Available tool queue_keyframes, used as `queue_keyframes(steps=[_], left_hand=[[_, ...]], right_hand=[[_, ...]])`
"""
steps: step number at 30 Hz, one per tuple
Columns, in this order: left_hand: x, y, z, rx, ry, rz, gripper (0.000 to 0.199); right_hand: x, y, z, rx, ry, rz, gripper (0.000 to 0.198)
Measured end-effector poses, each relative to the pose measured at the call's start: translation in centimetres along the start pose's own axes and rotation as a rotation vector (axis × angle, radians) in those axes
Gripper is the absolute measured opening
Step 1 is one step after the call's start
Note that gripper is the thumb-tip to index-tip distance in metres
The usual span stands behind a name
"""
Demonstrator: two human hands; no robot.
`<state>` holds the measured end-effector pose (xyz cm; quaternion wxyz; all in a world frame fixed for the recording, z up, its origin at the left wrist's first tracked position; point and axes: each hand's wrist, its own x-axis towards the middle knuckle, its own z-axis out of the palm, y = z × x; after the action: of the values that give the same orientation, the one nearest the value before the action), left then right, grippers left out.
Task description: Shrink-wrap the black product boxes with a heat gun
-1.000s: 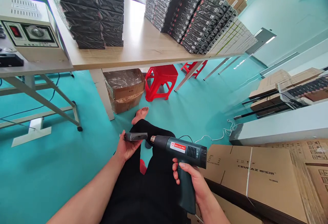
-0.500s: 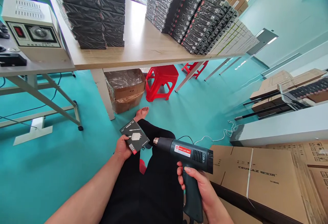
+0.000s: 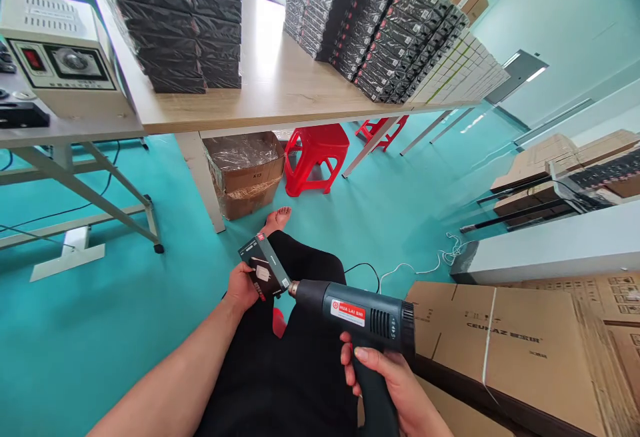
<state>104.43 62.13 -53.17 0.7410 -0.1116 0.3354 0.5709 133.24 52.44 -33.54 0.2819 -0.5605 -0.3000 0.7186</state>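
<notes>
A wood-topped counter (image 3: pixel 280 84) crosses the upper part of the frame, carrying film-wrapped black stacks (image 3: pixel 175 30) at upper left and more wrapped boxes (image 3: pixel 380 30) at upper centre, with white boxes (image 3: pixel 460 70) just beside them. A beige machine (image 3: pixel 60 50) stands at the far upper left; below the counter are an open carton (image 3: pixel 250 177) and a red stool (image 3: pixel 317 154) on the teal floor (image 3: pixel 415 210), and large cartons (image 3: pixel 520 344) fill the lower right. The top edge cuts off the black stacks, and the bottom edge crops the heat gun (image 3: pixel 345 310) at its grip. Small print on the small dark box (image 3: pixel 257 260), just below centre, is unreadable, and whether the nozzle (image 3: pixel 294 288) touches its corner is unclear. The left hand (image 3: pixel 241 287) has its fingers clamped on that box, thumb on the printed face, the rest mostly hidden; the right hand (image 3: pixel 383 370) has its fingers wrapped around the gun's grip. Compared with half a second ago, the box is turned to show a side edge, and the nozzle sits lower and closer to it.
</notes>
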Motion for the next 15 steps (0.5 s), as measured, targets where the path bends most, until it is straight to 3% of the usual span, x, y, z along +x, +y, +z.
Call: queue_keyframes(steps=[11, 15], left_hand=[[0.5, -1.0, 0.2, 0.069, 0.053, -0.027, 0.020], [0.6, -1.5, -0.1, 0.114, -0.005, -0.047, 0.014]], right_hand=[[0.3, 0.2, 1.2, -0.005, -0.036, -0.018, 0.033], [0.9, -0.2, 1.2, 0.007, -0.040, -0.064, 0.033]])
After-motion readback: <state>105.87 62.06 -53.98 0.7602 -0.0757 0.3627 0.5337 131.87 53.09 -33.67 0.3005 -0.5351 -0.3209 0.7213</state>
